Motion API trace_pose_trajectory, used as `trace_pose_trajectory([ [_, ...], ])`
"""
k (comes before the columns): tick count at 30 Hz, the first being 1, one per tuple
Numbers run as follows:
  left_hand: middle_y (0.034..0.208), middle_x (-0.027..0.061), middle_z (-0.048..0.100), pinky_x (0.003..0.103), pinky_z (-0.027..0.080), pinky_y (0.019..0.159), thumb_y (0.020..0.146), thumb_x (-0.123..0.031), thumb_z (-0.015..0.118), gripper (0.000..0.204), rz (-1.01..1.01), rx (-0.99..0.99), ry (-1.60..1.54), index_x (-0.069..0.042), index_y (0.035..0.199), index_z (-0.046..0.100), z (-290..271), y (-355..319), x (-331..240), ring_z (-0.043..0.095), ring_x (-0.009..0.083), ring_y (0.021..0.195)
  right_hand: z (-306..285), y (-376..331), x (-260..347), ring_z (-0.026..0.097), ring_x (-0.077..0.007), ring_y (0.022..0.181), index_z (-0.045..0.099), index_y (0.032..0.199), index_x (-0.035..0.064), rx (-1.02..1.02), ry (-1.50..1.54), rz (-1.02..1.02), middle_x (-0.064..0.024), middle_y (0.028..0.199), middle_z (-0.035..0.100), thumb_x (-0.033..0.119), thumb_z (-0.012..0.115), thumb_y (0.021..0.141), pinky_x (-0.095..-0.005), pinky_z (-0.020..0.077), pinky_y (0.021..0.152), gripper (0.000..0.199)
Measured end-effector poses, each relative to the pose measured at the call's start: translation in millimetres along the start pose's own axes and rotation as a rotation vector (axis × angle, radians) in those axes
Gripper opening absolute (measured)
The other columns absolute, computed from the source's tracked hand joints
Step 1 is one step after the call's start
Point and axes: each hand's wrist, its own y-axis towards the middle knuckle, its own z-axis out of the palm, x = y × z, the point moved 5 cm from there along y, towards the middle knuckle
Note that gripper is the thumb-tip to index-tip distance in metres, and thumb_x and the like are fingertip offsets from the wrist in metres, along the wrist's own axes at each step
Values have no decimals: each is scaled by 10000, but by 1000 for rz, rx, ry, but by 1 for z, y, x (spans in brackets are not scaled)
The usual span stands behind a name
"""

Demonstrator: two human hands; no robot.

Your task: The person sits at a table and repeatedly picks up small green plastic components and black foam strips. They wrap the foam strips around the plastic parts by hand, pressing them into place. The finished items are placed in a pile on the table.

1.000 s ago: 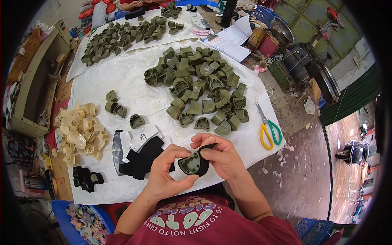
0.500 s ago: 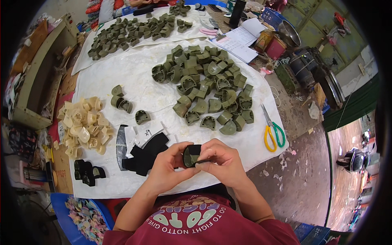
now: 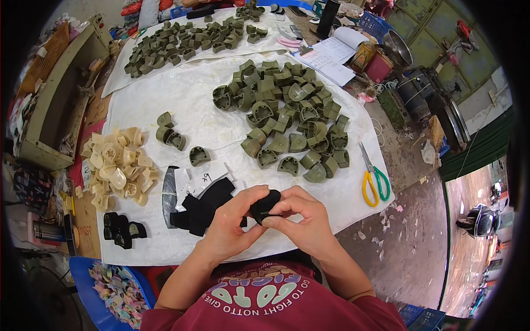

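Observation:
Both hands meet low in the middle of the head view around one small black-covered heel-shaped piece (image 3: 265, 205). My left hand (image 3: 229, 226) pinches its left side with thumb and fingers. My right hand (image 3: 301, 220) wraps it from the right and below. Just left of the hands lies a stack of black fabric pieces (image 3: 201, 207) on the white cloth (image 3: 193, 105). A big heap of olive-green heel-shaped pieces (image 3: 287, 116) lies beyond the hands.
Cream-coloured pieces (image 3: 116, 168) are piled at the left, a few finished black ones (image 3: 121, 230) below them. Yellow-and-green scissors (image 3: 374, 181) lie at the cloth's right edge. A second green heap (image 3: 182, 41) sits at the back, papers (image 3: 331, 55) to its right.
The green piece held open a second ago is now turned and shows black covering; both hands have closed tighter around it and moved slightly right.

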Motion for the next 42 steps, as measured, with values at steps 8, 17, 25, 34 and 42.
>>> trace_pose_trajectory([
  [8, 1252, 137, 556, 284, 529, 789, 691, 62, 711, 659, -51, -16, -5, -49, 1305, 499, 2, -3, 8, 617, 206, 1040, 2, 6, 5, 562, -171, 780, 626, 771, 34, -77, -252, -25, -49, 833, 567, 150, 800, 706, -289, 461, 690, 220],
  [17, 1181, 87, 577, 265, 526, 813, 795, 110, 656, 518, -165, -93, -677, -20, 1284, 543, 0, -5, 22, 591, 139, 1018, -2, 2, -3, 569, -208, 823, 643, 789, 48, -113, -162, -104, -70, 863, 586, 121, 788, 713, -309, 454, 724, 179],
  [25, 1034, 91, 662, 222, 516, 766, 811, 50, 677, 465, -216, -125, -820, 19, 1260, 560, 0, -14, 30, 625, 102, 865, 0, 10, 8, 564, -187, 1007, 635, 964, 34, -134, 66, -74, -67, 1013, 603, 83, 785, 723, -317, 429, 898, 287],
  [34, 959, 55, 674, 197, 484, 686, 835, -25, 684, 415, -292, -112, -1089, 11, 1236, 585, 9, -18, 30, 597, 56, 764, 2, 14, -3, 592, -148, 957, 673, 1008, 36, 109, 176, -53, -63, 1014, 644, 67, 755, 761, -286, 453, 855, 263],
  [42, 1101, 95, 640, 328, 532, 842, 966, -308, 540, 479, -435, -214, -1295, -7, 1333, 470, 15, -10, 29, 643, 179, 985, -1, 19, -23, 606, -158, 850, 690, 944, 20, -109, 74, -185, -82, 963, 666, 82, 691, 840, -285, 473, 790, 121],
])
